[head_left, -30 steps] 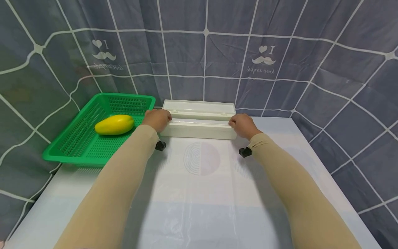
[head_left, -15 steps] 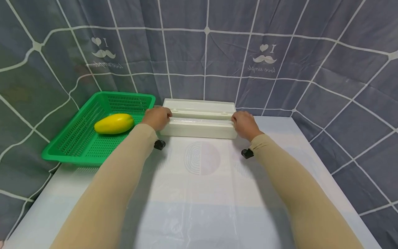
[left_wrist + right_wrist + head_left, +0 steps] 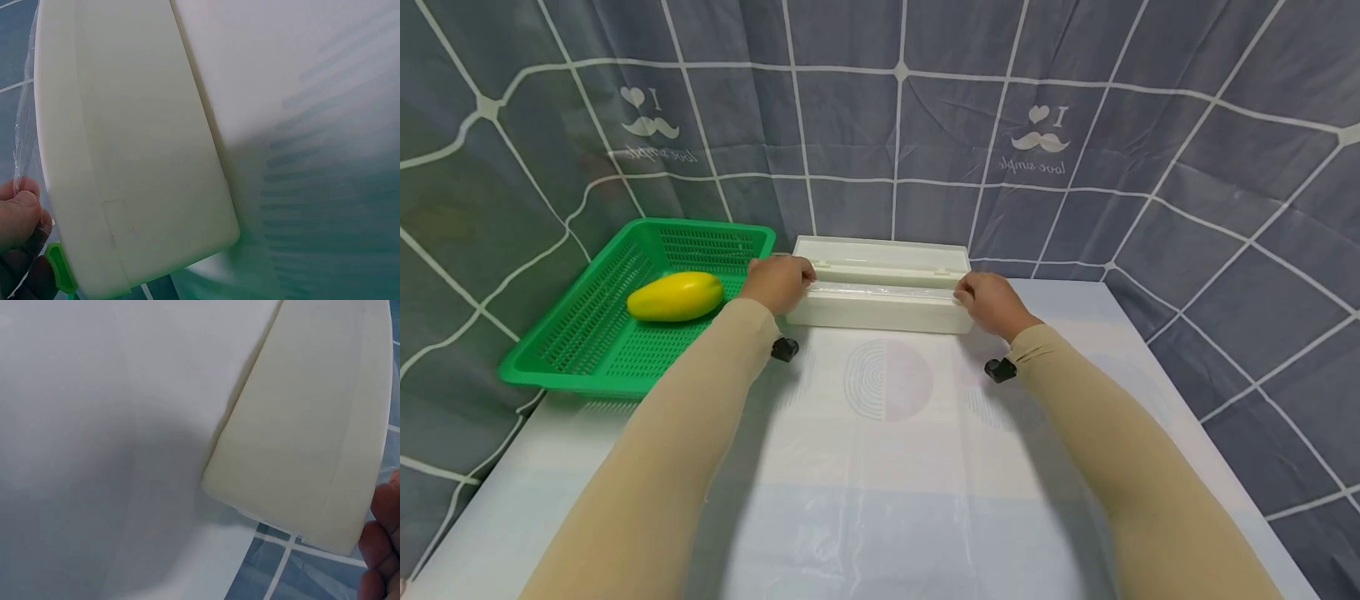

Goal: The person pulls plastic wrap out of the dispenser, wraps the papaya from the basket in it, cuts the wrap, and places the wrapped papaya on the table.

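A long white cling film dispenser [image 3: 880, 315] lies across the back of the table, its lid [image 3: 880, 252] raised behind it. Clear cling film [image 3: 883, 291] stretches along the opening between the hands. At the left end, my left hand [image 3: 777, 283] pinches the film's edge between thumb and fingers; the left wrist view shows the gathered film [image 3: 24, 125] rising from those fingertips. My right hand [image 3: 992, 304] has its thumb and fingers curled at the film's right end. In the right wrist view, the right fingers [image 3: 378, 544] are beside the dispenser, their tips partly out of frame.
A green plastic basket [image 3: 602, 385] stands at the left, with a yellow papaya-like fruit [image 3: 676, 297] in it. Grey checked curtains [image 3: 850, 125] enclose the back and sides. A pale patterned cloth covers the table [image 3: 880, 467].
The right hand has shifted slightly right, then its fingertips have drawn back a little to the film's edge. The left hand stays almost still. Dispenser, basket and fruit have not moved.
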### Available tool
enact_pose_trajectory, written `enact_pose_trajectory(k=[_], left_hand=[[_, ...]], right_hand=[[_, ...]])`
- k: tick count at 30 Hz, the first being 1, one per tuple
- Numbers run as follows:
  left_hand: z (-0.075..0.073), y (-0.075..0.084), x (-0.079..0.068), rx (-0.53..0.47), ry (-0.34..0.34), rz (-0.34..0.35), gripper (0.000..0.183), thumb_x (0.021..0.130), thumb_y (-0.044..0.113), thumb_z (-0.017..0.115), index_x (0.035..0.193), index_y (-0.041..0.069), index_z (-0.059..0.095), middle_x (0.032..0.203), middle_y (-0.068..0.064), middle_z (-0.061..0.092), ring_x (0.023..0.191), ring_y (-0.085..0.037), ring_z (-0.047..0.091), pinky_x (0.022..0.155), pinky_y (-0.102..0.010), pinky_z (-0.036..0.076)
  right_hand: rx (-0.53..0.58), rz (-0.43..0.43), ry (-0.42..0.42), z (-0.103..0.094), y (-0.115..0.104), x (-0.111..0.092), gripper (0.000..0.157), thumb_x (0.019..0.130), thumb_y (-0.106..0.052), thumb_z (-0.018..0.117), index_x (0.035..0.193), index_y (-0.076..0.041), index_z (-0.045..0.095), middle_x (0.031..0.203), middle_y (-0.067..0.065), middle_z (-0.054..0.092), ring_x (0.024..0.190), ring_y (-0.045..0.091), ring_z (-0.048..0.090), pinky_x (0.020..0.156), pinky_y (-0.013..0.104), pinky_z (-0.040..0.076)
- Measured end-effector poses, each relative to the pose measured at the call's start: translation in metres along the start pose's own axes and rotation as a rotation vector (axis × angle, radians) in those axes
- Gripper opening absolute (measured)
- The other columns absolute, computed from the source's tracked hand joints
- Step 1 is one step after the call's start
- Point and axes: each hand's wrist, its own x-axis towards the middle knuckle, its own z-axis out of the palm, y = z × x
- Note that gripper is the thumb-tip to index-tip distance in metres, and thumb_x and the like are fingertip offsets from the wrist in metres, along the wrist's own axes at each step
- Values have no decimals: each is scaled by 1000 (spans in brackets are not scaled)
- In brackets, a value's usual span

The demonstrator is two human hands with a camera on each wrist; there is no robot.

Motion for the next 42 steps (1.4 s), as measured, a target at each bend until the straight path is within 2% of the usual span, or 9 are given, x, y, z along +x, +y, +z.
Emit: enact_pose_trajectory(k=[4,6,11,17,22,30,42], left_hand=[[1,0,1,8,18,-3,24,108,15,58,125,12,74,125,-12,75,117,-34,63,101,-56,41],[1,0,1,10,30,-5,23,108,15,58,124,12,74,125,-11,75,116,-33,64,101,-56,41],[1,2,0,5,65,-9,22,108,14,58,121,13,76,123,-10,76,112,-33,66,101,-55,40],[0,4,-2,-4,99,-16,26,109,10,54,121,11,77,121,-10,77,109,-34,67,99,-54,38],[-4,5,-5,-19,121,-21,28,109,8,51,121,11,77,115,-8,78,108,-34,65,102,-55,36],[-10,4,-9,13,153,8,26,109,11,54,123,12,76,121,-11,77,113,-36,66,107,-60,37],[-18,6,-17,18,214,32,24,109,17,59,123,12,77,118,-13,76,108,-37,65,97,-54,41]], right_hand=[[14,7,-9,0,-2,3,22,105,-22,65,112,-2,74,106,15,73,95,29,64,90,46,52],[-16,0,13,0,-2,4,21,105,-21,65,112,-3,75,107,14,74,98,29,65,98,48,52],[-91,-1,89,0,-2,3,18,106,-20,65,107,-6,77,102,12,76,102,33,67,113,57,41],[-153,-26,170,-1,-3,0,19,105,-21,65,107,-7,77,107,13,76,113,36,65,107,57,43],[-165,-37,228,-3,-4,-3,17,104,-21,67,105,-6,77,112,13,75,120,38,63,107,56,43],[-152,-29,243,-8,-4,-7,20,105,-20,66,107,-4,77,112,15,72,113,38,62,109,55,42],[-131,-19,275,-17,-11,-13,23,106,-21,64,110,-2,77,116,17,72,113,39,61,109,56,42]])
